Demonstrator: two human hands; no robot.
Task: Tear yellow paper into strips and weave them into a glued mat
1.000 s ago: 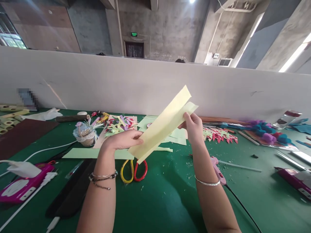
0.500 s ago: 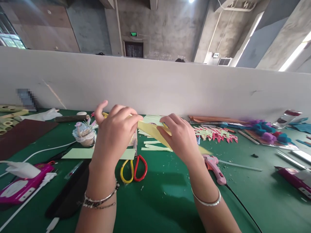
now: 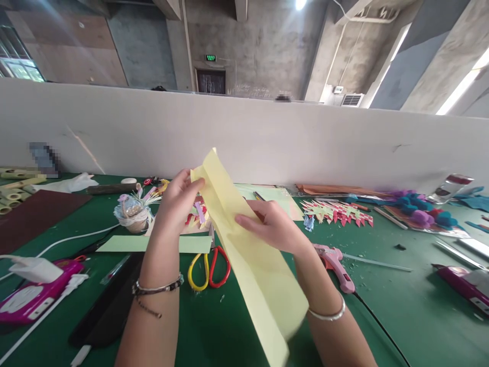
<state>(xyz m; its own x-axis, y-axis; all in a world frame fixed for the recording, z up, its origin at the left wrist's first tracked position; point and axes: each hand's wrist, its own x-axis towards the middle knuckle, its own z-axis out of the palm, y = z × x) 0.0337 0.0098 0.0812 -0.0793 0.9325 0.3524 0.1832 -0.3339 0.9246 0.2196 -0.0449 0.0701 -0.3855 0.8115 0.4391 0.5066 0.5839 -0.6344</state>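
A long sheet of pale yellow paper [image 3: 252, 260], creased lengthwise, slants from upper left to lower right above the table. My left hand [image 3: 179, 198] pinches its upper left edge, thumb on the near face. Around its right edge, near the middle, my right hand [image 3: 273, 224] is closed, thumb on top and fingers partly hidden behind. Under the paper's left side lie scissors [image 3: 209, 267] with one yellow and one red handle. A pale green paper strip [image 3: 153, 244] lies beneath my left forearm.
A pink glue gun [image 3: 336, 265] lies right of my right wrist, its cord running forward. At left are a magenta power strip [image 3: 42, 290], black pouch [image 3: 110, 300] and small basket [image 3: 133, 214]. Red-and-green paper pieces [image 3: 338, 211] and pompoms [image 3: 424, 211] lie at right.
The yellow paper has turned and opened out, its broad face now toward me and its lower end hanging near the table's front. My left hand has rotated; both hands still hold the paper.
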